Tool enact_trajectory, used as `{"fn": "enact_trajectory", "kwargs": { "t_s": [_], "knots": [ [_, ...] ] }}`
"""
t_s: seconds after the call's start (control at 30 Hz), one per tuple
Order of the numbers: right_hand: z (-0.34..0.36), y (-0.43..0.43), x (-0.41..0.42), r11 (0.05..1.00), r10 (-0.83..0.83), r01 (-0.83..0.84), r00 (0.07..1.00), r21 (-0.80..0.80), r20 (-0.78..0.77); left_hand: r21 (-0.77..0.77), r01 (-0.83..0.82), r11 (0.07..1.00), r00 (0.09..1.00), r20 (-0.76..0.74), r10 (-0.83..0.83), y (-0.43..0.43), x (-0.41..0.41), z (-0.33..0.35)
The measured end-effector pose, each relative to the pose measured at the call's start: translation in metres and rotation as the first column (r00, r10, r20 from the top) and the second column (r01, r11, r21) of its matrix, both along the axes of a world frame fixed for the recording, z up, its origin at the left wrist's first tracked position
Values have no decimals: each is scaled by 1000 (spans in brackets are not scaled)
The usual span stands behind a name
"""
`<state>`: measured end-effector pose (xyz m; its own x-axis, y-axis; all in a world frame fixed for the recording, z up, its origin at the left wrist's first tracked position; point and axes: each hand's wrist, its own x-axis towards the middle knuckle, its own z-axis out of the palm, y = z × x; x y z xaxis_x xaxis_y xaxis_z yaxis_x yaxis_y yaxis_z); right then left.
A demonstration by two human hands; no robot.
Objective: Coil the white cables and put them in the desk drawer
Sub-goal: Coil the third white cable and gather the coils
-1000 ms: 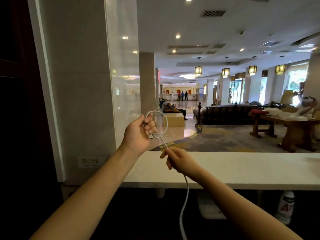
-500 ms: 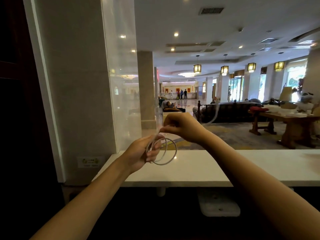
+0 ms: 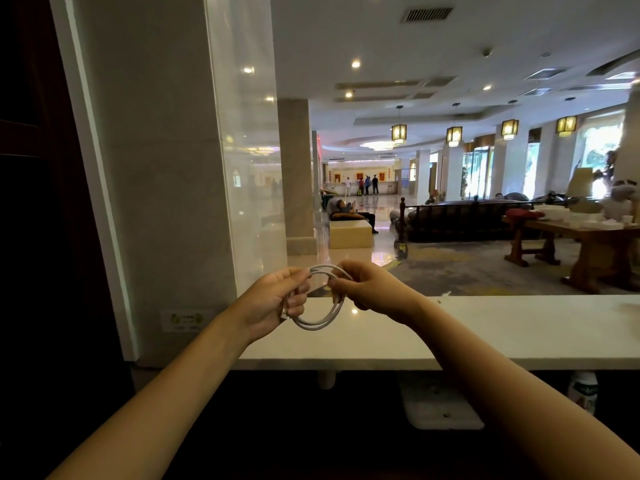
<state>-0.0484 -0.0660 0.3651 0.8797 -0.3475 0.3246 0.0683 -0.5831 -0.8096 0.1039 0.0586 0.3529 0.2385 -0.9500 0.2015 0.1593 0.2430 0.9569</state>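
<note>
Left hand (image 3: 277, 299): curled round the left side of the coil, fingers closed over the strands.
Right hand (image 3: 367, 289): pinching the right side of the coil, fingers curled, knuckles upward.
White cable (image 3: 318, 323): wound into a few round loops, held up between both hands over the left part of the counter. Lower arc hanging free below the fingers. One plug end poking out beneath the left hand. Contact with the surface: cannot tell.
Counter (image 3: 485, 334): pale glossy slab running across to the right edge, with a small lamp reflection just beside the coil.
Below the counter: white bottle (image 3: 583, 393) with a green label at far right. Flat white plate (image 3: 440, 407) near the middle, in shadow.
Beyond: glass panel (image 3: 242, 150) at left, square pillar (image 3: 298, 174) behind it, wooden table (image 3: 595, 233) at right, well apart from the hands.
</note>
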Motion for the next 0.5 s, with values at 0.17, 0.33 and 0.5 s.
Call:
{"fn": "enact_trajectory", "kwargs": {
  "t_s": [0.17, 0.33, 0.5],
  "knots": [
    [-13, -2, 2, 990, -98, 97, 995, -107, -4, 20, -180, 983, 981, 72, 178, -2, -1, -12],
    [-15, -15, -6, 489, -377, 211, 926, -846, 13, 134, -149, 980, 985, 109, 135, 6, 6, -15],
    [-12, -4, 9, 769, -378, 370, 921, -521, 96, 45, 205, 978, 975, -99, -200, 12, -1, -8]
  ]
}}
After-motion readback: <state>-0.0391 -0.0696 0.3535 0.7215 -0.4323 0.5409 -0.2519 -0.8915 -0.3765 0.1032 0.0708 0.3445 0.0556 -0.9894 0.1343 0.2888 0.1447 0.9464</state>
